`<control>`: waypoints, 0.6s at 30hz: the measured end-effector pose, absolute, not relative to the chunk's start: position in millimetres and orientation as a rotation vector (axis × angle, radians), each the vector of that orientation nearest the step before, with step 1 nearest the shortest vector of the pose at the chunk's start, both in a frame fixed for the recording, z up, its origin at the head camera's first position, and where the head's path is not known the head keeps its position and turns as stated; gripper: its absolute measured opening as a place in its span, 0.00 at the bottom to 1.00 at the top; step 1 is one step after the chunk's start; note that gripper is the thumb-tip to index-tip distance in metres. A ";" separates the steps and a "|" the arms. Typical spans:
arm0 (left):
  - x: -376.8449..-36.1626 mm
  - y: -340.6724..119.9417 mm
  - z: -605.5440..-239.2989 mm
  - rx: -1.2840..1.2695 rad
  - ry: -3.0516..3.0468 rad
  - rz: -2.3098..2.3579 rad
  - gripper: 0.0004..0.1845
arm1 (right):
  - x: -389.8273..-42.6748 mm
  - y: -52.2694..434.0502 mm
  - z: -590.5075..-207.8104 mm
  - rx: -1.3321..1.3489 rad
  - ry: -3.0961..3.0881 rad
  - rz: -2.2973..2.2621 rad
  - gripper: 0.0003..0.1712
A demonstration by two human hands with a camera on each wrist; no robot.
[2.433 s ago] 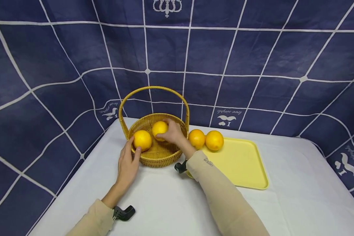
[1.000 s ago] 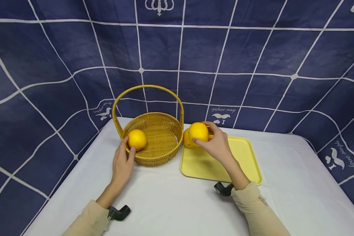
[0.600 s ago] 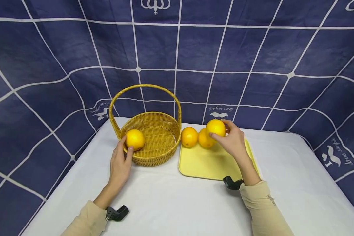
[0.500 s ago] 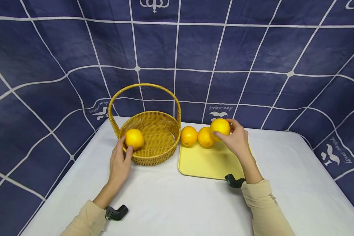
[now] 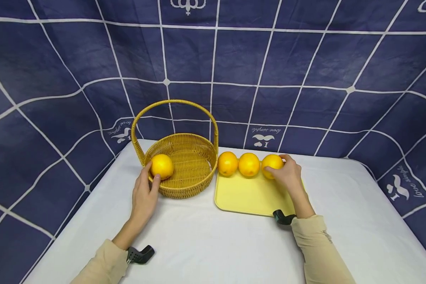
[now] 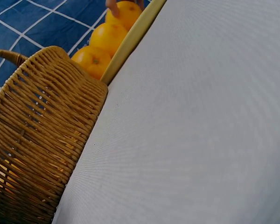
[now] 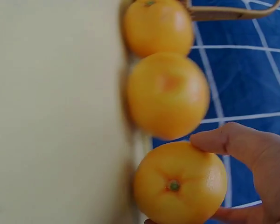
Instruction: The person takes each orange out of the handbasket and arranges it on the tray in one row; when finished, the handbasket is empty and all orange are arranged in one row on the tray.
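My left hand point(image 5: 143, 199) reaches over the near left rim of a wicker basket point(image 5: 184, 193), its thumb and fingers spread around an orange point(image 5: 162, 166) inside. In the left wrist view the woven wall of the basket point(image 6: 46, 121) fills the left side and hides most of that orange. My right hand point(image 5: 290, 175) grips another orange point(image 5: 271, 165) at the back right of a yellow tray point(image 5: 252, 197). The right wrist view shows the thumb and fingers around this orange point(image 7: 182, 184), stem end towards the camera. Two more oranges, a middle one point(image 5: 249, 164) and a left one point(image 5: 228, 163), stand beside it.
The basket's tall arched handle point(image 5: 174, 101) rises above it. Tray and basket stand side by side on a white-covered table point(image 5: 198, 240). A dark blue curtain point(image 5: 305, 71) with white grid lines hangs close behind and at the sides.
My right hand has carried an orange from the basket to the tray's right back edge and lowered it beside the other two. The left hand has stayed at the orange in the basket.
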State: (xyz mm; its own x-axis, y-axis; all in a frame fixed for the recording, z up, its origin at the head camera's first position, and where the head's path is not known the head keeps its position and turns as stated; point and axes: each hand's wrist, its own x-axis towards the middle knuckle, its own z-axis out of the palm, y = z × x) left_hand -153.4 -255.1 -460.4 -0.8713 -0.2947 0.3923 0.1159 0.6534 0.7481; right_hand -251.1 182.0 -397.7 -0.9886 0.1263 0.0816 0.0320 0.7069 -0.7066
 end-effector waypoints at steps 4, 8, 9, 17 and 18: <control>-152.3 -254.3 -457.9 0.146 -2.392 -1.138 0.31 | -252.7 182.9 -404.4 -0.141 -2.804 1.179 0.48; -151.5 -253.7 -456.7 0.146 -2.392 -1.142 0.31 | -253.6 183.5 -403.3 -0.130 -2.840 1.179 0.50; -151.7 -253.9 -456.8 0.145 -2.391 -1.139 0.31 | -254.1 183.8 -402.8 -0.123 -2.850 1.176 0.50; -153.2 -254.8 -458.1 0.153 -2.404 -1.131 0.31 | -251.7 185.9 -392.7 -0.105 -2.755 1.164 0.48; -153.2 -254.8 -458.1 0.154 -2.406 -1.130 0.31 | -251.0 186.0 -390.7 -0.105 -2.725 1.156 0.47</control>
State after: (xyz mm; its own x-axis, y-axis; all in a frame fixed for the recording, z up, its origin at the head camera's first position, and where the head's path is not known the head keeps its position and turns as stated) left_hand -153.2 -254.8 -458.1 -0.8812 -0.2940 0.3702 0.0973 0.6535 0.7506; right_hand -251.0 186.0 -390.7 -0.9814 0.1346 0.1367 -0.0048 0.6951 -0.7189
